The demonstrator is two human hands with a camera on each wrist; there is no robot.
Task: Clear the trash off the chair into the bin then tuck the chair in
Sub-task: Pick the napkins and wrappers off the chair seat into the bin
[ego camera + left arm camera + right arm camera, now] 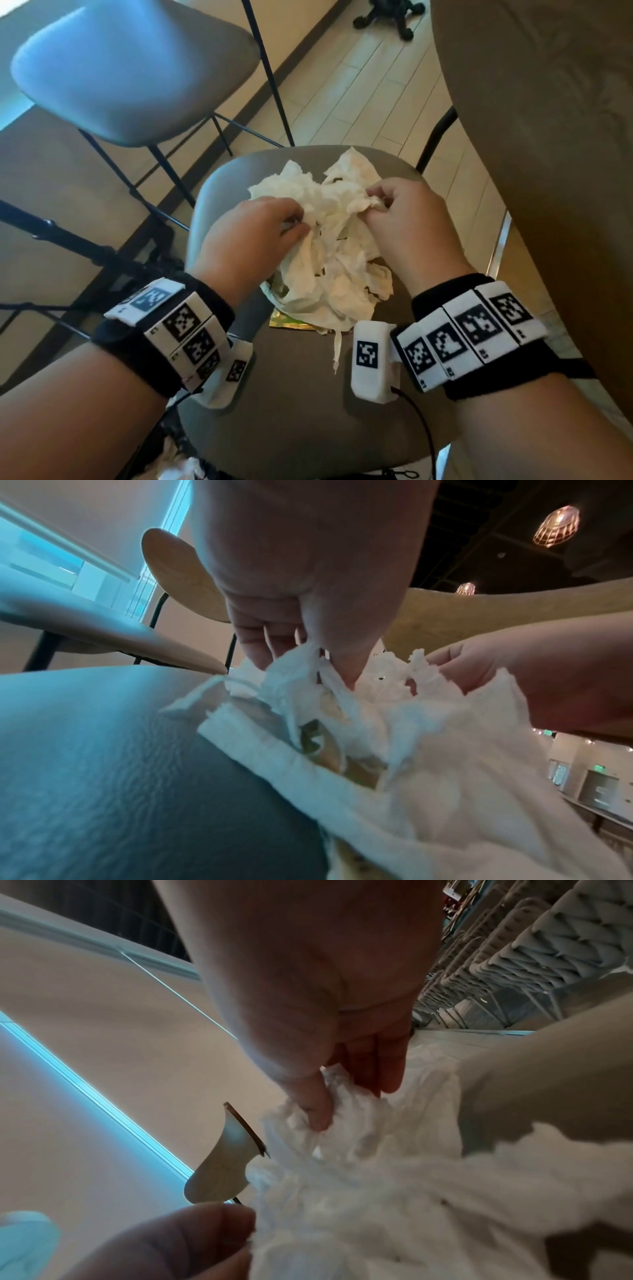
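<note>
A heap of crumpled white paper napkins (329, 250) lies on the grey seat of the chair (301, 394). My left hand (294, 222) pinches the heap's left side and my right hand (373, 205) pinches its upper right edge. A green and gold wrapper (284, 320) pokes out from under the napkins at the near side. In the left wrist view my left hand's fingers (270, 645) curl into the napkins (394, 737) over the seat (120, 764). In the right wrist view my right hand's thumb (311, 1104) presses into the white paper (377, 1177). No bin is in view.
A second grey chair (137, 68) stands at the far left on black legs. A brown table edge (548, 137) curves along the right. More white paper (181, 471) lies low at the bottom edge. A dark object (387, 17) sits on the wooden floor far ahead.
</note>
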